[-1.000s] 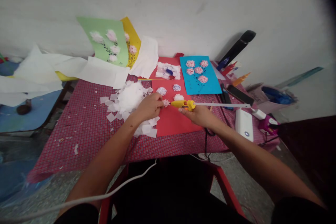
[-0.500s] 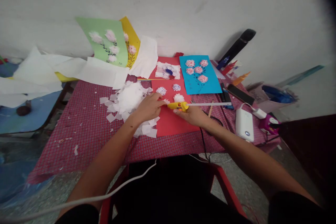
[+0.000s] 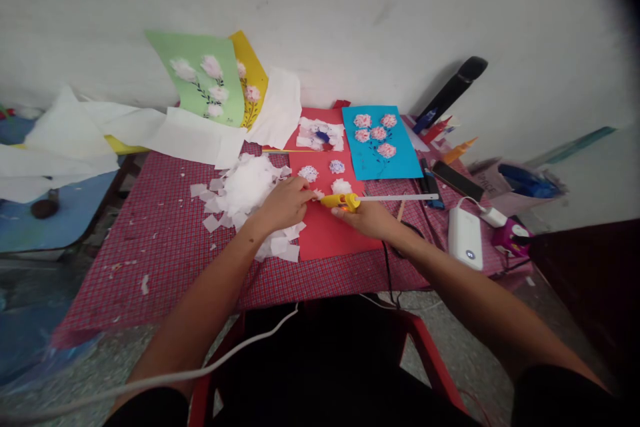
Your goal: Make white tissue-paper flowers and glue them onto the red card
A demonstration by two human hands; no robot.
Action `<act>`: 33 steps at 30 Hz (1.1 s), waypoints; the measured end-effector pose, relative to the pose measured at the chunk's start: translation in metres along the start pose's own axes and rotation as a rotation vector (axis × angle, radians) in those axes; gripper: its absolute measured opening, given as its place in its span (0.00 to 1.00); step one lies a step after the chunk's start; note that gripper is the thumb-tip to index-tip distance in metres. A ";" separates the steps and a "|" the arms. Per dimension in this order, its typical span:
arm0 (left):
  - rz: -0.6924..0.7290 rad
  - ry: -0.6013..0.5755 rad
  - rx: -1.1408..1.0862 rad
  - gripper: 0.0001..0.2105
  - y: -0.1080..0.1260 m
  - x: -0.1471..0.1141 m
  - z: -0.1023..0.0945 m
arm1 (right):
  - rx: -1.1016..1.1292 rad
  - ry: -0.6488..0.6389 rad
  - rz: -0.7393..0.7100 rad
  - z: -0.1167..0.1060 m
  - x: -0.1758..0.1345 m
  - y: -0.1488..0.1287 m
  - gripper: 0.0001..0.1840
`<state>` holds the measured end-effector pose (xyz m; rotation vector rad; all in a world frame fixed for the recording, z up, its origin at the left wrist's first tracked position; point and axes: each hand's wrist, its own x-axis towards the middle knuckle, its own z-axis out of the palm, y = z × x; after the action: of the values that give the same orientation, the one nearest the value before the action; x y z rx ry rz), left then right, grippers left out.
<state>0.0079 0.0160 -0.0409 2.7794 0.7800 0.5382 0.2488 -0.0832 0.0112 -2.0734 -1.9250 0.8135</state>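
Note:
My right hand [image 3: 373, 219] grips a yellow hot glue gun [image 3: 340, 201], its nozzle pointing left and a long glue stick [image 3: 400, 198] out of its back. At the nozzle is a small white tissue-paper flower [image 3: 318, 194], partly hidden, with the closed fingertips of my left hand [image 3: 286, 203] on its left side. Both hands are over a red sheet of paper [image 3: 335, 237]. Further back on it are a white flower [image 3: 341, 186] and two blue-speckled flowers [image 3: 308, 174]. Left of them, white tissue squares [image 3: 247, 183] lie in a heap, partly under my left forearm.
A blue card with pink flowers [image 3: 367, 163] lies at the back right. Green [image 3: 165, 47] and yellow cards lean on the wall. A white power bank [image 3: 465, 240], a purple power socket [image 3: 511, 237], a black cable [image 3: 386, 267] and bottles of colour [image 3: 459, 149] are at the right.
Almost nothing differs. The glue gun and both hands stay in place by the small white flower, with only a tiny shift of the whole view.

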 end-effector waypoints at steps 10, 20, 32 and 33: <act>-0.007 -0.075 -0.041 0.17 0.000 0.002 -0.003 | 0.047 0.026 -0.072 0.007 0.004 -0.003 0.19; -0.024 -0.076 -0.052 0.18 -0.001 0.000 -0.002 | 0.052 0.012 -0.036 0.008 0.003 -0.004 0.21; -0.022 -0.057 -0.034 0.20 -0.001 0.000 0.000 | -0.038 -0.008 0.075 0.002 -0.003 -0.001 0.27; -0.022 -0.056 -0.036 0.20 -0.002 0.000 0.001 | -0.026 -0.003 0.054 0.005 -0.001 -0.003 0.26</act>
<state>0.0072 0.0173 -0.0421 2.7367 0.7804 0.4638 0.2438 -0.0853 0.0088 -2.1492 -1.8983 0.8073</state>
